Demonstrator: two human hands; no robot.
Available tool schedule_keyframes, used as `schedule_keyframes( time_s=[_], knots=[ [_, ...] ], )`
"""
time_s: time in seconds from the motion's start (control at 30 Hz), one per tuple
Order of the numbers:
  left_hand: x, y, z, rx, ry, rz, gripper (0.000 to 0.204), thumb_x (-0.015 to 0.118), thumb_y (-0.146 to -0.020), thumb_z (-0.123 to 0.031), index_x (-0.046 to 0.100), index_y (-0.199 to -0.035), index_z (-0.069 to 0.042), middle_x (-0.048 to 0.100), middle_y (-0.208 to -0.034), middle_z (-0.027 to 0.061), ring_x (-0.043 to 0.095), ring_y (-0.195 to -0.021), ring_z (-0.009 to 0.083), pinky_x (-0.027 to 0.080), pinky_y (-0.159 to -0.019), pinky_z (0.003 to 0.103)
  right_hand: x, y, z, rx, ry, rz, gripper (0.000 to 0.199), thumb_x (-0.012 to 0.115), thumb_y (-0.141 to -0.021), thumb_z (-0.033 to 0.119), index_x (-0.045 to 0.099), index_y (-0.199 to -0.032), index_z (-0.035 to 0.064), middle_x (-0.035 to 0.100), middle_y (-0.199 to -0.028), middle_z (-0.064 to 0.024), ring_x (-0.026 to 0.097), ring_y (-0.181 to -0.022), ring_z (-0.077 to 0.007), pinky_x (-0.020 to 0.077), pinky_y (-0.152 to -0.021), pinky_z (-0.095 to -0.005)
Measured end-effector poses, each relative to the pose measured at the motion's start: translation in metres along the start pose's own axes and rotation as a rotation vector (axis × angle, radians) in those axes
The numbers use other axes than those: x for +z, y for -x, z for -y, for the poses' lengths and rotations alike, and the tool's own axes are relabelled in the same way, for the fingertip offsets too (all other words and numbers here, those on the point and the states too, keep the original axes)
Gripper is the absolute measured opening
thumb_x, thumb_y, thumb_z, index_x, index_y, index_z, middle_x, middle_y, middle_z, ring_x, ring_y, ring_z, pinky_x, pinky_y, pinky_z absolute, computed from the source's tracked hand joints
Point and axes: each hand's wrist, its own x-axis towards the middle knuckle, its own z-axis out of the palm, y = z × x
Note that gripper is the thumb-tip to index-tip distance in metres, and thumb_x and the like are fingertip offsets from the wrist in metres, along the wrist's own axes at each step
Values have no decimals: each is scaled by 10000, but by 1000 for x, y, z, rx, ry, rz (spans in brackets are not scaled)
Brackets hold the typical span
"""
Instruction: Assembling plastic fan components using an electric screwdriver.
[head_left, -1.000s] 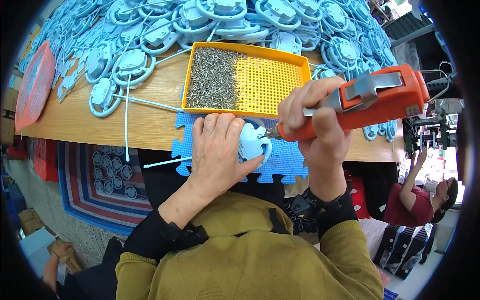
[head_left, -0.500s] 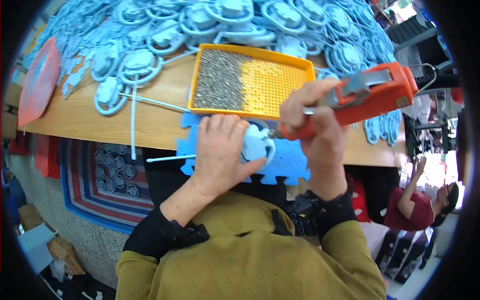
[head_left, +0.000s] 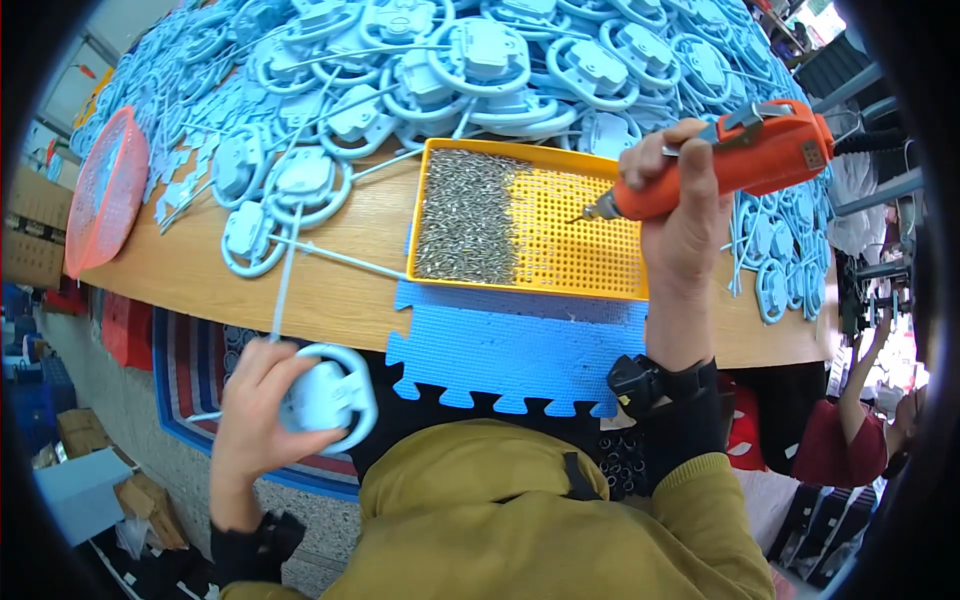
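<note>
My left hand (head_left: 258,420) is closed on a light-blue plastic ring part (head_left: 335,397) with a housing in its middle. It holds the part off the table's front edge, at the left. My right hand (head_left: 683,215) grips an orange electric screwdriver (head_left: 740,165) whose bit points left, above the holed half of a yellow tray (head_left: 535,292). Small metal screws (head_left: 465,220) fill the left half of that tray. In front of the tray, a blue foam mat (head_left: 510,350) lies bare at the table edge.
A large heap of similar light-blue parts (head_left: 485,50) covers the back of the wooden table (head_left: 350,305). Several hang at the right. A pink basket (head_left: 105,195) stands at the left edge. Below is a striped mat (head_left: 180,375). Another person (head_left: 840,440) is at the right.
My left hand has carried the ring part off the foam mat, left and toward me. The screwdriver has lifted away from the part to over the tray. The whole view has shifted.
</note>
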Motion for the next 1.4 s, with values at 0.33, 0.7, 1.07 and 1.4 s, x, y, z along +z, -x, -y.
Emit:
schedule_keyframes(
  time_s=[0.33, 0.7, 1.07, 1.4],
  knots=[
    [-2, -39, 21, -114, -287, -245, 605, 780, -688, -202, 553, -1211, 1, 537, -1150, 189, 496, -1079, 384, 397, -913, 455, 3, -4, -18, 5, 134, 123, 279, 690, -880, 330, 575, -921, 79, 564, -702, -52, 536, -619, -163, 440, -633, -325],
    [30, -107, 68, -190, -338, -250, 654, 795, -674, -282, 548, -1208, 4, 555, -1185, 178, 483, -1133, 333, 339, -991, 436, -3, -10, -20, 18, 132, 98, 274, 667, -893, 335, 564, -910, 82, 557, -692, -54, 523, -609, -163, 429, -617, -323],
    [32, -85, 62, -172, -280, -230, 764, 770, -683, -213, 468, -1385, -188, 451, -1310, 136, 411, -1264, 331, 134, -1100, 597, 2, -4, -20, 38, 116, 160, 275, 663, -895, 343, 568, -913, 86, 558, -690, -43, 510, -617, -152, 424, -618, -317],
    [24, -87, 46, -142, -271, -162, 680, 779, -660, -193, 526, -1287, -124, 481, -1232, 129, 437, -1208, 328, 173, -1086, 592, 5, -3, -19, 64, 100, 150, 242, 656, -902, 302, 541, -867, 92, 547, -674, -45, 506, -606, -156, 423, -612, -319]
  ],
)
